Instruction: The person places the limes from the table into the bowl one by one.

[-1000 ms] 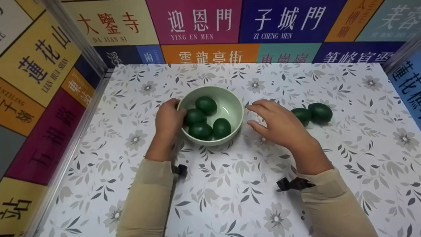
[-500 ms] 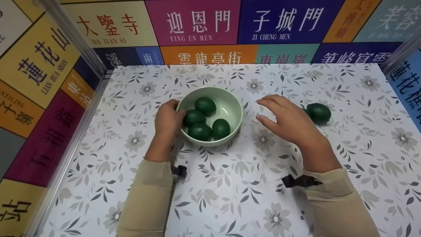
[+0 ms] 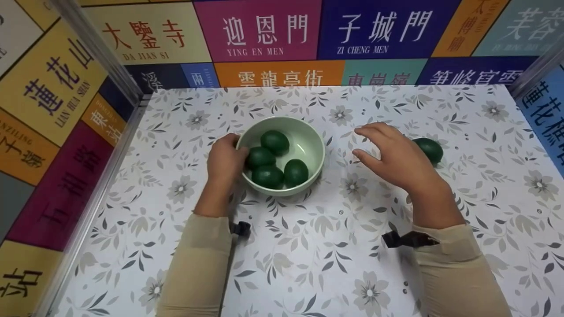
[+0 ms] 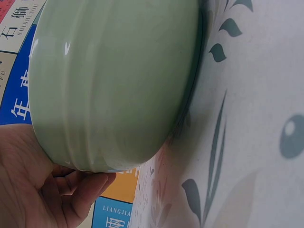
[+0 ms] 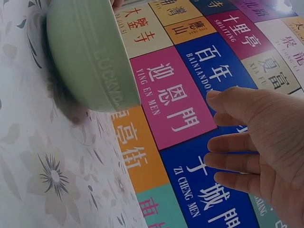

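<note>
A light green bowl (image 3: 308, 136) stands on the table, holding several smooth, dark green, egg-shaped fruits that look like avocados (image 3: 275, 142). At its left side, my left hand (image 3: 227, 163) grips the wall, thumb at the rim; the left wrist view has curled fingers (image 4: 88, 190) against the outside of the bowl (image 4: 123, 80). My right hand (image 3: 398, 160) is to the right of the bowl, above the table, empty, its fingers spread and slightly bent. Beyond it lies another dark green fruit (image 3: 429, 149), partly covered by the hand; the one beside it is hidden.
A white cloth with grey flowers and leaves (image 3: 317, 264) covers the table. Colourful panels with Chinese lettering (image 3: 273, 31) rise behind it and along the left (image 3: 57, 92) and right sides. Each wrist wears a black camera mount (image 3: 407, 240).
My right hand has moved right, away from the bowl, and now covers one of the two loose fruits and part of the other. My left hand and the bowl stay in place.
</note>
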Available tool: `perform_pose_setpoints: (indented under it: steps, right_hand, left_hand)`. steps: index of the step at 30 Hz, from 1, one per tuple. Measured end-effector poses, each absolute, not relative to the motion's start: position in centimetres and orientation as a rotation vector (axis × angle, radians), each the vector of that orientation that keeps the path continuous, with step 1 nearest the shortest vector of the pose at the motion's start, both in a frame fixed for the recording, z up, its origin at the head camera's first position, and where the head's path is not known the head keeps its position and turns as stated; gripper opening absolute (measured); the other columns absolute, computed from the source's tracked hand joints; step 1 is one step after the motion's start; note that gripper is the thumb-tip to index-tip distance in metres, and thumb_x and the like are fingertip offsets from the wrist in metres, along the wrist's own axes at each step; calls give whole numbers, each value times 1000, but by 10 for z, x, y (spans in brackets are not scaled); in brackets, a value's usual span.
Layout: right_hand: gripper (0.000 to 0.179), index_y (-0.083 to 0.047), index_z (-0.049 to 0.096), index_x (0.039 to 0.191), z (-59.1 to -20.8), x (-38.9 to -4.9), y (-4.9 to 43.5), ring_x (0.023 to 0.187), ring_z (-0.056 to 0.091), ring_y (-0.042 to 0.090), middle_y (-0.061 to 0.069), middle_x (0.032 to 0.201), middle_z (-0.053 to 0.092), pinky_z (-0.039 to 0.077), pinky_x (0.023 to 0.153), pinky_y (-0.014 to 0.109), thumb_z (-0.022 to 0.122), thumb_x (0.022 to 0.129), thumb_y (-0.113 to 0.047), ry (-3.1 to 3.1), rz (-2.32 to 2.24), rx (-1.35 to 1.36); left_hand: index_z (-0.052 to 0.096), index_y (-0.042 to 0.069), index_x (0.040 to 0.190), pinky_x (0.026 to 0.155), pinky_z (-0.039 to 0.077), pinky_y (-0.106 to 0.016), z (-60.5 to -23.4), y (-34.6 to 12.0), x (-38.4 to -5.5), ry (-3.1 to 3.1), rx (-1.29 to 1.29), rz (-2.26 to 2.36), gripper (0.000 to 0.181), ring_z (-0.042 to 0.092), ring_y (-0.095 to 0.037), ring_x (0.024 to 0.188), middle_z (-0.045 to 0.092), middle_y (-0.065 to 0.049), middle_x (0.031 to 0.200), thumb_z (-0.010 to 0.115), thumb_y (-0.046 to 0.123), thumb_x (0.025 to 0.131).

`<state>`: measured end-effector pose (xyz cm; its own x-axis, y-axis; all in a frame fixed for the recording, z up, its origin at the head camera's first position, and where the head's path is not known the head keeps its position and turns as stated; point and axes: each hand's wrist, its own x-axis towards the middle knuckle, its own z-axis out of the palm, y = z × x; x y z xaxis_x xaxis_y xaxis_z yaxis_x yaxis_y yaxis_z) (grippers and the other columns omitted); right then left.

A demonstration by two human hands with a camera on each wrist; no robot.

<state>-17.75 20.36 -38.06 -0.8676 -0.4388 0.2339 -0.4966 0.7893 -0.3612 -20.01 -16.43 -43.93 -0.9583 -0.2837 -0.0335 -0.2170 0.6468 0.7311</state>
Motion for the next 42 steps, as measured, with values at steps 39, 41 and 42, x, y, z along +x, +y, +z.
perform_pose_setpoints:
  steps: [39, 41, 42]
  right_hand:
    - [56, -13, 51, 152, -380, -189, 241, 144, 45, 41, 16, 155, 48, 36, 117, 62, 63, 103, -37, -2972, 783, 488]
    - [57, -12, 51, 152, -381, -191, 243, 144, 44, 41, 17, 155, 47, 35, 116, 63, 63, 103, -38, -2976, 793, 486]
    - [58, -12, 51, 152, -381, -191, 245, 144, 44, 42, 18, 156, 47, 35, 117, 63, 63, 103, -39, -2980, 800, 483]
  left_hand:
    - [72, 14, 122, 92, 53, -42, -437, -164, -200, -2773, 458, -1256, 30, 65, -23, 101, 72, -5, 115, 62, 18, 94]
    - [72, 14, 122, 91, 54, -41, -437, -164, -200, -2767, 460, -1265, 30, 65, -23, 101, 72, -5, 115, 62, 18, 94]
    - [72, 14, 122, 91, 54, -41, -438, -163, -200, -2766, 460, -1266, 30, 65, -23, 101, 73, -5, 115, 62, 18, 94]
